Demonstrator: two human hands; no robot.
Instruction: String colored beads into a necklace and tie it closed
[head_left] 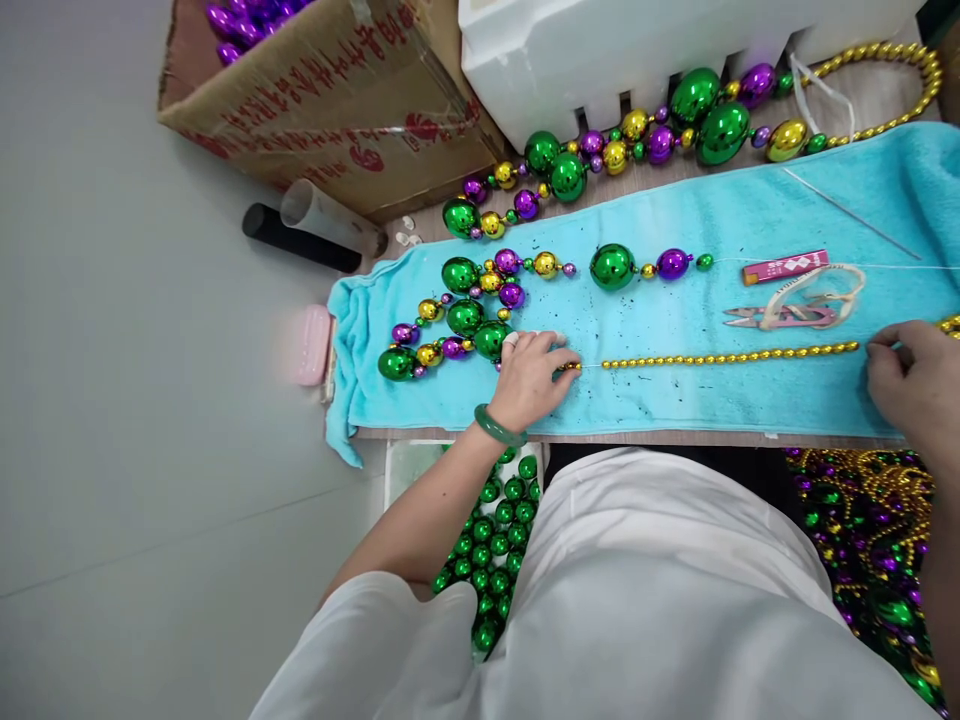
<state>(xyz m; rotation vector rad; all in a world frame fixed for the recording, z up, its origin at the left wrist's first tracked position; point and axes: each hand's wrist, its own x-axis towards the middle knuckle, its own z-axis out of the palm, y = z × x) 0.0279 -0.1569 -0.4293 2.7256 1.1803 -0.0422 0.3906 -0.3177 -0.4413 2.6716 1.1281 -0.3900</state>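
A string of small gold beads (727,357) runs across the blue towel (660,400), with a short bare length of thread near its left end. My left hand (529,378), a green bangle at its wrist, is closed on a few gold beads at that end. At the far right, my right hand (904,375) pinches the same string, and more gold beads show beyond it. Against my left hand lies a bent strand of green, gold and purple beads (465,317). Above the string, a threaded row with a large green bead (613,267) lies on the towel.
Pink thread snips (780,316) and a small pink packet (786,267) lie on the towel, near a long needle (851,212). A finished-looking bead necklace (724,133) lies along a white foam box (570,60). A cardboard box (337,110) stands behind; green beads (499,530) sit below.
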